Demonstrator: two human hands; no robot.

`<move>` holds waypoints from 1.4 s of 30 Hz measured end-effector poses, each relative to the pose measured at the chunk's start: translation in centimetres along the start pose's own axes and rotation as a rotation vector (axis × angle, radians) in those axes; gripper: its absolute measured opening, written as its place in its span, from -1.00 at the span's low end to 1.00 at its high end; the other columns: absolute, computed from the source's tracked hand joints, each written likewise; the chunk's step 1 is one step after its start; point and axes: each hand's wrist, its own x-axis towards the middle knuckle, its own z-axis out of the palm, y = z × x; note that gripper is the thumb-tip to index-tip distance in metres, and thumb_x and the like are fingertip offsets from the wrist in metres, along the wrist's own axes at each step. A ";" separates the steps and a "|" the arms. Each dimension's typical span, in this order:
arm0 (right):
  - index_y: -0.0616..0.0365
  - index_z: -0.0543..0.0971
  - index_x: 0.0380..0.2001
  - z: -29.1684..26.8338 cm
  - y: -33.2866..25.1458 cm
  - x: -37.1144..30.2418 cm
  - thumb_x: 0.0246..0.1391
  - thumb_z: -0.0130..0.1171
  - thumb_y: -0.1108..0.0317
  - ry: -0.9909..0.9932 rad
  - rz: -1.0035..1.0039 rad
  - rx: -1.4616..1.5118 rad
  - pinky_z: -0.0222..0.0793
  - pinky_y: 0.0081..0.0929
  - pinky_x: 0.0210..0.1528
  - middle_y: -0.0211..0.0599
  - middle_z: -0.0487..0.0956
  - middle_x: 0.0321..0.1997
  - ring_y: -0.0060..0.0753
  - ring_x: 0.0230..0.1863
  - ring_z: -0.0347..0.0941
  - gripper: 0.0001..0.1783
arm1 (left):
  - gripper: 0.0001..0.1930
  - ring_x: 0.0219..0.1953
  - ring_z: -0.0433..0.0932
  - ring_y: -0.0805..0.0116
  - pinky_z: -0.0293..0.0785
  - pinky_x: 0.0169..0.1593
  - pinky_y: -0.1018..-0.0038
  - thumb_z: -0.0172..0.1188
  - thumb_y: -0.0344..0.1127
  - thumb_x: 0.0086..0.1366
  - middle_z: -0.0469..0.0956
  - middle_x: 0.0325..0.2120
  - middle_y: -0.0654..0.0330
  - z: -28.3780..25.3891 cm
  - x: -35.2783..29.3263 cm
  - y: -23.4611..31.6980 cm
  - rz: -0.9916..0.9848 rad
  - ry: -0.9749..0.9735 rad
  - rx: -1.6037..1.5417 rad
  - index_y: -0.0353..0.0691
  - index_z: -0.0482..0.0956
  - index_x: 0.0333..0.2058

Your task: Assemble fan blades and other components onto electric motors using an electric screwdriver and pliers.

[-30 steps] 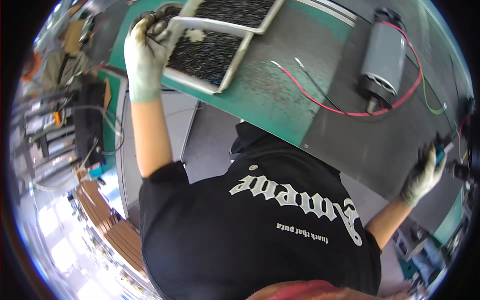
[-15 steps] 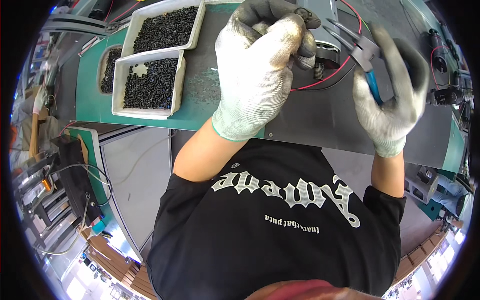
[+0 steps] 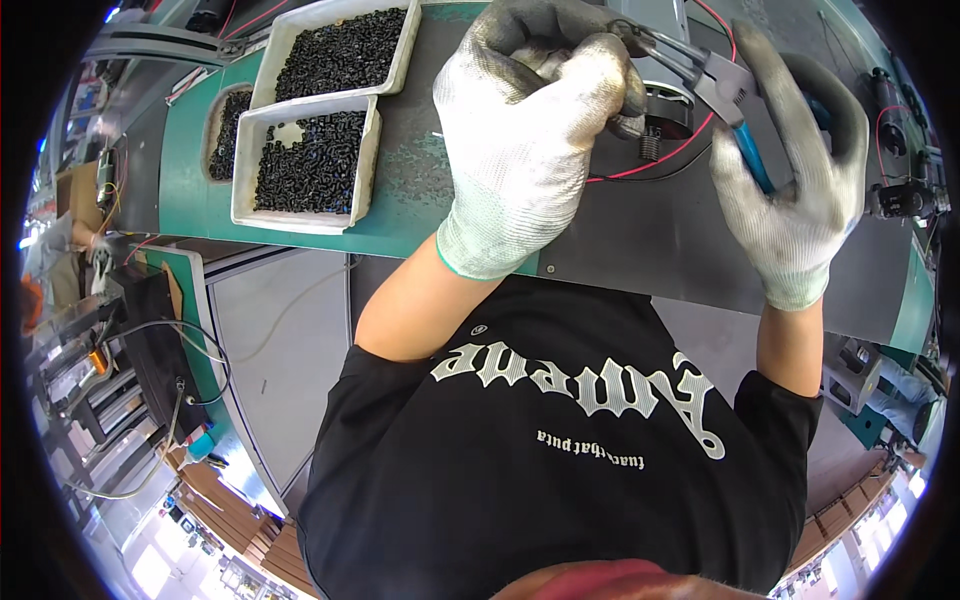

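Observation:
Fingers curled and pinched, my gloved left hand is raised above the bench and holds a small dark ring at its fingertips. My gloved right hand grips snap-ring pliers with blue handles; its fingers are spread around the handles. The thin plier tips reach the ring, but whether they sit in it is too small to tell. Just behind my left fingertips stands a motor, partly hidden, with a threaded shaft pointing toward me.
Two white trays of small black parts stand on the left, beside a recess holding similar parts. A red wire and a black one run over the dark mat. Another motor lies at the right.
The plier tips, apart from the ring before, have closed the gap and now meet it at my left fingertips. The whole view has shifted slightly.

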 end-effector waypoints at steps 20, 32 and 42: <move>0.11 0.60 -0.03 0.5 0.7 -0.4 -0.16 0.29 0.39 -0.092 0.069 -0.040 0.40 -0.32 0.05 -0.23 0.58 -0.08 -0.24 -0.03 0.45 -0.50 | -0.90 -0.51 0.50 0.48 0.45 -0.43 0.58 0.14 -0.54 0.23 0.53 -0.48 0.16 0.1 0.7 -1.4 0.048 -0.006 0.223 -0.41 0.47 -0.27; 0.14 0.60 -0.31 11.8 23.7 -1.8 -0.08 0.25 0.40 -0.426 1.391 1.785 0.40 -0.64 -0.36 -0.47 0.58 -0.40 -0.52 -0.48 0.45 -0.80 | -0.42 -0.07 0.48 -0.26 0.40 0.00 0.09 -0.08 0.07 0.33 0.50 -0.27 -0.41 -1.1 21.5 -10.5 0.275 -0.317 1.474 -0.51 0.50 -0.23; 0.32 0.46 -0.11 2.6 9.3 -3.3 -0.05 0.16 0.36 0.124 0.847 1.594 0.37 -0.51 -0.14 -0.30 0.49 -0.25 -0.49 -0.28 0.43 -0.59 | -0.17 -0.04 0.52 -0.07 0.44 0.04 0.23 0.30 0.20 0.02 0.52 -0.13 -0.21 5.0 8.1 -1.2 0.422 -0.226 1.114 -0.48 0.36 0.02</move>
